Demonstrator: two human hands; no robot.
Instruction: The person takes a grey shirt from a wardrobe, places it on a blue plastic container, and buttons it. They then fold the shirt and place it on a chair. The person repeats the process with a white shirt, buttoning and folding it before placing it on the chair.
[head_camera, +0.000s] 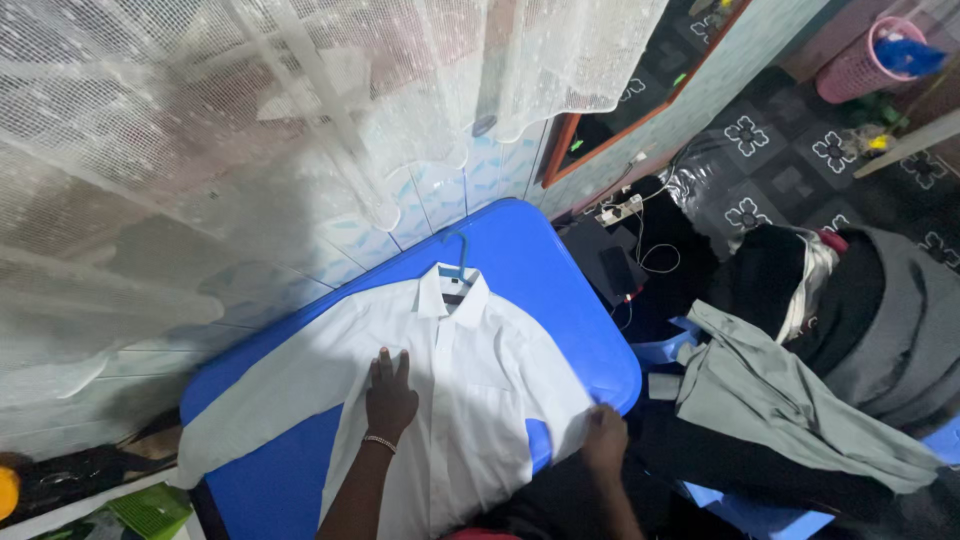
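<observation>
Two hands on white shirt (470, 400), left hand (388, 398) flat on chest, right hand (605, 437) gripping hem

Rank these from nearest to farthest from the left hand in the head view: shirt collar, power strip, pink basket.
From the left hand, flat on the white shirt:
1. Shirt collar, just above the hand.
2. Power strip, on the floor beyond the blue table's right end.
3. Pink basket, far top right corner.

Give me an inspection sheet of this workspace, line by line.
Surface: blue table, against a tiled wall.
Job's things: white shirt laid flat on a blue hanger.
Clutter: grey garment and dark clothes piled beside the table.
Grippers: left hand pressed flat on the shirt; right hand grips its edge.
Cables: white power strip with white cables.
Surroundings: net curtain, pink basket, patterned floor.
</observation>
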